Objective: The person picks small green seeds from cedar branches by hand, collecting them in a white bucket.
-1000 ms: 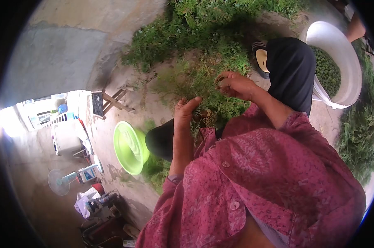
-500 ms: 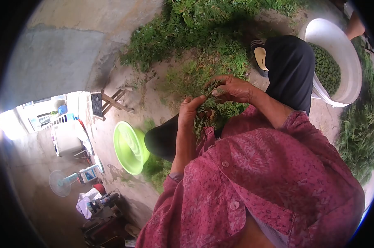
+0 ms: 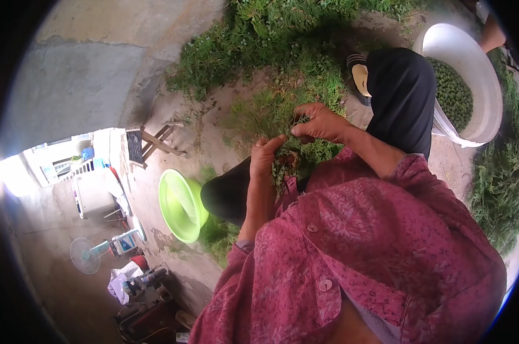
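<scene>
Close together over my lap, both hands work on a leafy green sprig that looks like cypress. My left hand is closed around it, thumb pointing toward the other hand. Beside it, my right hand pinches with thumb and fingers at the sprig's upper end. What lies right at those fingertips is too small to make out. Cut green branches with small pale-green cones are heaped on the ground ahead.
A white bucket partly filled with small green cones stands at the right, near another person's leg. At left sit a lime-green basin and a wooden folding stool. Farther left is a fan. More branches lie at far right.
My right hand has shifted slightly up and right, its fingers curling more. My left hand stays almost in place, still holding the sprig.
</scene>
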`<state>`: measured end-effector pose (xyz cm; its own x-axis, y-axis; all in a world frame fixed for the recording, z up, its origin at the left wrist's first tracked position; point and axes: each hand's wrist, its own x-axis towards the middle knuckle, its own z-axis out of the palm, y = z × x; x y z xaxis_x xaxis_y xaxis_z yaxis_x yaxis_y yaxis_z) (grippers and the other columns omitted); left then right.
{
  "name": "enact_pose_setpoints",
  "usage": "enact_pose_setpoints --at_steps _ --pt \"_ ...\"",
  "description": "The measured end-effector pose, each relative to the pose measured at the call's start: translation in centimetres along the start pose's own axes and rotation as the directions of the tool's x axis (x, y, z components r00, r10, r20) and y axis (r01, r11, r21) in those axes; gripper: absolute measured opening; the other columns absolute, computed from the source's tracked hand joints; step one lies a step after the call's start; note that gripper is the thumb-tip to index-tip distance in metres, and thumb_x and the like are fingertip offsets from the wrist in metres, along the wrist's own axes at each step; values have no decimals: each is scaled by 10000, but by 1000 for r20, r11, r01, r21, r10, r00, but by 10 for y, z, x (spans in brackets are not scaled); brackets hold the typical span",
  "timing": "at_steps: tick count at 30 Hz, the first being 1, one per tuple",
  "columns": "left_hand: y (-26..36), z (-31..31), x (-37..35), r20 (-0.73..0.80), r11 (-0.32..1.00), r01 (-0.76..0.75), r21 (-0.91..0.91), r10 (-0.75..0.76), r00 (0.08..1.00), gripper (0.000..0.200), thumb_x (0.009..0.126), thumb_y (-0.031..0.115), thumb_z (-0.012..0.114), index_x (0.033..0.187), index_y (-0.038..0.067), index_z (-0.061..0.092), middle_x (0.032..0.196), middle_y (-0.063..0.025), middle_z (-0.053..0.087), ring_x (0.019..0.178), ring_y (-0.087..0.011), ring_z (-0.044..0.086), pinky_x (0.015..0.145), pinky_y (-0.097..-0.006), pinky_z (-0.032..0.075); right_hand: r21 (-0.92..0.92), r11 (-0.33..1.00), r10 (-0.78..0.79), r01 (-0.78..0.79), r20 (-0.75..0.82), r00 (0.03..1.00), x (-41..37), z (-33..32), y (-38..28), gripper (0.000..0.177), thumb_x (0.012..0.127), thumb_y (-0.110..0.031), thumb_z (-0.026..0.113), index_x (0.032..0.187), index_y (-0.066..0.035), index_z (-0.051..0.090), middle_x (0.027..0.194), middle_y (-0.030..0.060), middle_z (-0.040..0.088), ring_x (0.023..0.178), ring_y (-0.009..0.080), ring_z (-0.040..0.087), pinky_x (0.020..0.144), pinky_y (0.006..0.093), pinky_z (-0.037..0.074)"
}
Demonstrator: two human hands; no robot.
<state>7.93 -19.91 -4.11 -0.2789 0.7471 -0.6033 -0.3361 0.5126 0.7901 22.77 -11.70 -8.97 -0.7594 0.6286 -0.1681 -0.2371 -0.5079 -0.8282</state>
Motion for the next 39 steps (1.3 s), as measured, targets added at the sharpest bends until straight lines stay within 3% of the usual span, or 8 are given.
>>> enact_pose_setpoints --at_steps 5,8,10,12,16,30,37,39 --pt "3 2 -7 -7 997 68 -42 -69 998 113 781 82 562 698 24 512 485 -18 447 353 -90 386 362 -257 390 4 1000 29 -29 -6 1000 0 -2 4 149 731 -51 618 866 1 584 693 25 584 531 72 520 462 215 419" --pt "11 -1 -19 95 982 87 -166 -72 993 137 750 89 598 850 16 537 666 -77 579 466 -150 547 397 -238 454 -128 990 52 -64 -91 994 5 -16 4 106 751 -61 600 845 -21 571 669 8 560 508 66 501 441 212 397" --pt "25 0 -31 -109 974 -142 -179 124 986 186 760 84 579 630 89 446 470 16 376 340 -95 331 343 -258 332 -263 959 62 -103 -160 985 6 -24 -1 109 757 -74 596 851 -26 564 659 9 556 500 71 505 434 210 396" --pt "34 -14 -31 -81 979 -136 -152 125 989 129 744 92 595 669 87 491 502 6 433 355 -105 388 351 -250 356 210 970 141 -121 -83 987 4 -24 -16 102 775 -89 571 862 -41 546 676 18 560 486 70 509 419 187 387" --pt "26 -26 -21 -111 975 -150 165 169 979 93 719 95 613 793 53 574 616 -13 548 468 -118 529 388 -224 412 348 917 189 -194 48 981 -4 -8 -21 96 769 -101 583 838 -67 525 694 7 555 516 65 529 423 184 407" --pt "-3 13 -9 -26 898 -210 387 238 971 40 734 41 573 723 7 592 607 12 548 505 -37 470 443 -199 372 -308 950 77 -49 78 994 -2 3 -11 161 760 -129 616 839 10 599 629 21 556 488 70 520 438 206 410" --pt "1 17 -11 46 894 -204 400 203 978 29 729 29 572 734 24 600 613 10 557 509 -53 485 457 -213 390 -398 917 -21 28 22 1000 -2 3 -2 146 741 -126 558 759 13 601 560 45 540 473 101 507 434 263 390" --pt "11 19 -16 48 913 -157 376 150 988 34 726 23 576 747 26 603 620 2 566 512 -66 506 465 -217 410 -64 977 204 -204 1 979 2 0 7 82 765 -63 523 801 -3 565 619 37 529 432 79 441 400 230 366"
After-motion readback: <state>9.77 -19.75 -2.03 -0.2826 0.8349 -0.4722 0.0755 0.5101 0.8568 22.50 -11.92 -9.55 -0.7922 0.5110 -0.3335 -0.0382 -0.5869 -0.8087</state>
